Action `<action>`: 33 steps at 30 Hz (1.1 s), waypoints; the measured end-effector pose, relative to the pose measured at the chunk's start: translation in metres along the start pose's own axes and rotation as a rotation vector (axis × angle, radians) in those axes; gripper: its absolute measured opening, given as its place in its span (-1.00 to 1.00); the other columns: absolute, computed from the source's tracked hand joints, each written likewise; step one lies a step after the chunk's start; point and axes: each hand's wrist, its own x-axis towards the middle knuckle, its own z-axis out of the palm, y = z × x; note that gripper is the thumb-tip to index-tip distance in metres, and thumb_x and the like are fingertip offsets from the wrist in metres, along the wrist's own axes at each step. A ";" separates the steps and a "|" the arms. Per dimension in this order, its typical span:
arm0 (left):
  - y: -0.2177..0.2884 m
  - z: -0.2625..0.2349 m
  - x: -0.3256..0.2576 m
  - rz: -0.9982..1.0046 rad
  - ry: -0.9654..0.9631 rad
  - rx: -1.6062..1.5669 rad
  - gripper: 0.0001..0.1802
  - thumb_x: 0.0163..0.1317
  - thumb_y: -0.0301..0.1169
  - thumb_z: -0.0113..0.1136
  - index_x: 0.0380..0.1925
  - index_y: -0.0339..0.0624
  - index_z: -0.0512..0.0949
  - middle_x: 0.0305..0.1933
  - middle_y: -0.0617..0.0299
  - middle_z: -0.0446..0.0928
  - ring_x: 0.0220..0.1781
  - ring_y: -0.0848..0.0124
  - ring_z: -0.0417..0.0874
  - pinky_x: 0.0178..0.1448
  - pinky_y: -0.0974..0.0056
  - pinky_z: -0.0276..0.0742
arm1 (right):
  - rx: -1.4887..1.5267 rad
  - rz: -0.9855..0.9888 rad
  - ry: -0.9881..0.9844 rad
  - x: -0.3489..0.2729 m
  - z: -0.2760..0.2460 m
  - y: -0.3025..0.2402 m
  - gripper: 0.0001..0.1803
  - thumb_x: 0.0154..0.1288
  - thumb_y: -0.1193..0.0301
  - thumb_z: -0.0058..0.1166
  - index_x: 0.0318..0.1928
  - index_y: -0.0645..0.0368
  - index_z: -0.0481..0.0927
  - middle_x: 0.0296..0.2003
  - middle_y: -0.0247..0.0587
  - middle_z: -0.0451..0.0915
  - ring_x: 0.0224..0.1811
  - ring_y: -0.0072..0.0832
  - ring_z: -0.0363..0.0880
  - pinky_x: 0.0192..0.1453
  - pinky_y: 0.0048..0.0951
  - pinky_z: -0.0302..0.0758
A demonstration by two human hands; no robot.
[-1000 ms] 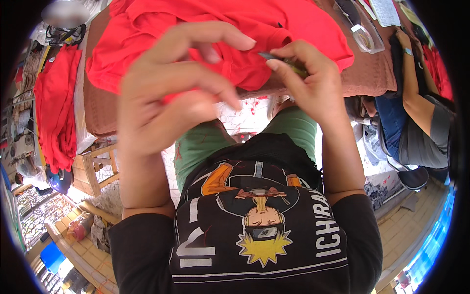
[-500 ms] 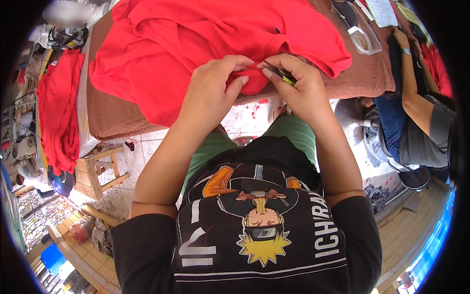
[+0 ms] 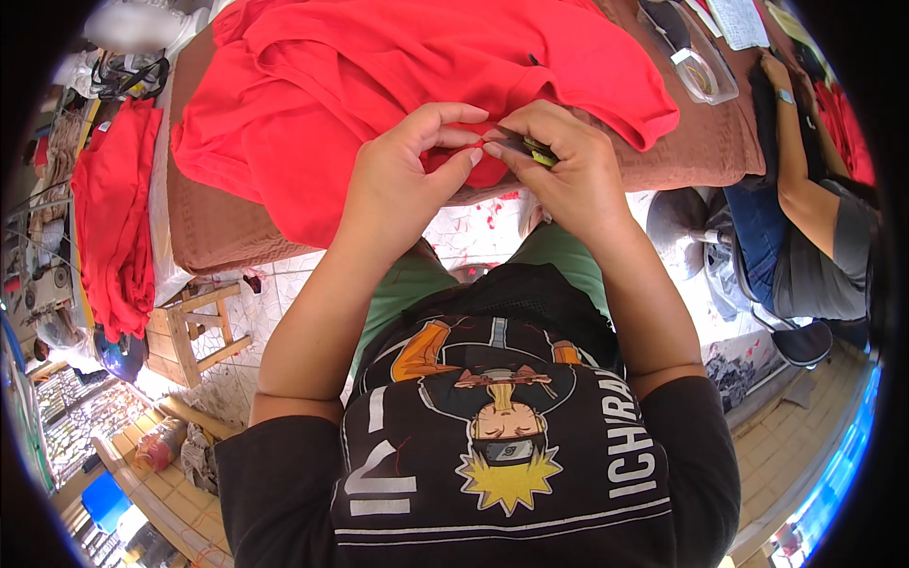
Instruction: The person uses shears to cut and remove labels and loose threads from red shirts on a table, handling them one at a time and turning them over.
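Observation:
A large red garment (image 3: 312,104) lies in loose folds over the brown-covered table (image 3: 213,232). My left hand (image 3: 402,180) is at its near edge, thumb and fingers closing on a small bit of the red cloth. Close beside it, my right hand (image 3: 573,170) grips small thread snips (image 3: 538,151) with dark blades and a yellow-green part. The blades lie mostly under the fingers, toward the left fingertips. Thumb and forefinger of the right hand meet the same bit of cloth. Whether a thread is there is too small to tell.
At the table's far right are a clear plastic tray (image 3: 705,80) and a written sheet (image 3: 739,24). A co-worker's arm (image 3: 805,194) reaches in at the right. More red cloth (image 3: 114,218) hangs on the left, above a wooden stool (image 3: 180,336).
My right hand has shifted slightly left, and its fingertips now meet the left ones at the cloth. The snips have turned a little with it. The garment stays in place.

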 end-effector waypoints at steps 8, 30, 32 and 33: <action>0.002 -0.004 0.002 -0.016 -0.006 0.018 -0.64 0.24 -0.50 0.23 0.05 -0.26 0.52 -0.20 0.24 0.68 -0.15 0.61 0.59 0.03 0.46 0.45 | 0.187 0.153 0.017 0.001 -0.003 0.001 -0.86 0.24 0.46 0.21 -0.22 0.23 0.58 -0.37 -0.22 0.61 -0.37 -0.49 0.54 -0.25 -0.47 0.47; -0.001 -0.009 0.003 -0.065 0.005 0.084 -0.84 0.28 -0.45 0.24 -0.20 -0.31 0.64 -0.30 0.30 0.67 -0.23 0.62 0.60 -0.11 0.50 0.48 | 0.105 0.174 -0.055 -0.002 -0.022 -0.003 -0.67 0.17 0.32 0.31 -0.10 0.19 0.57 -0.27 -0.14 0.63 -0.24 -0.34 0.64 -0.13 -0.39 0.54; -0.001 -0.010 0.004 -0.074 0.005 0.069 -0.84 0.30 -0.45 0.22 -0.21 -0.33 0.63 -0.31 0.31 0.66 -0.25 0.64 0.57 -0.13 0.51 0.46 | 0.113 0.147 -0.073 -0.004 -0.023 -0.002 -0.70 0.18 0.32 0.29 -0.12 0.17 0.58 -0.28 -0.14 0.62 -0.25 -0.28 0.65 -0.16 -0.36 0.55; -0.002 -0.011 0.004 -0.066 0.009 0.053 -0.84 0.31 -0.44 0.21 -0.21 -0.33 0.62 -0.33 0.33 0.64 -0.27 0.65 0.55 -0.15 0.52 0.45 | 0.075 0.094 -0.075 -0.004 -0.023 -0.003 -0.72 0.18 0.33 0.28 -0.14 0.16 0.59 -0.29 -0.16 0.61 -0.27 -0.28 0.65 -0.19 -0.36 0.55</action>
